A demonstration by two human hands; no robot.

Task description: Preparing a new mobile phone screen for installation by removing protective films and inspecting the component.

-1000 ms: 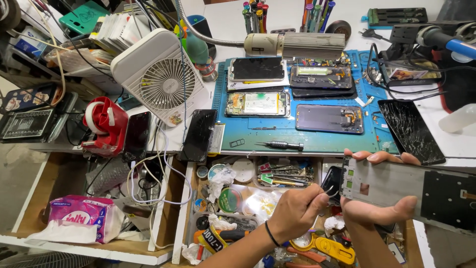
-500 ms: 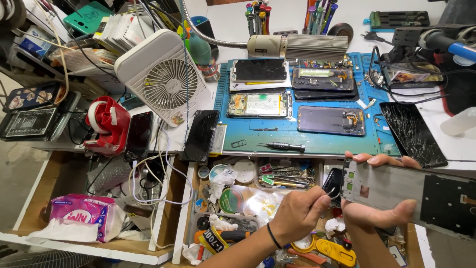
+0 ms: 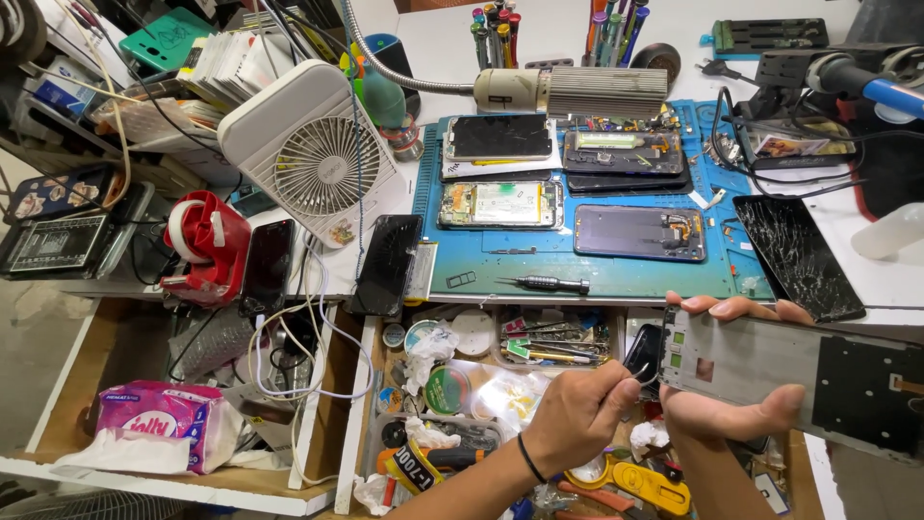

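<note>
Little is changing from a second ago to now: both hands are keeping their places over the open drawer, and the shift in the view is coming mostly from the head camera moving slightly.

The right hand is gripping the frame, a long flat phone chassis, pale grey at its left end and dark at its right. The thumb is lying under the near edge and the fingertips are curling over the far edge. The frame is being held level in the air, just in front of the tabletop edge and above the drawer, much as it was half a second ago.

The left hand, with a dark band on its wrist, is closed in a pinch on tweezers. Their tips are touching or nearly touching the frame's left end; which of the two is too fine to tell. Compared with a second ago the tips are sitting in almost the same spot, so the work at that corner looks to be continuing rather than finished.

On the blue mat behind, opened phones and a screwdriver are lying untouched, with a cracked screen to the right and a white fan to the left.
</note>
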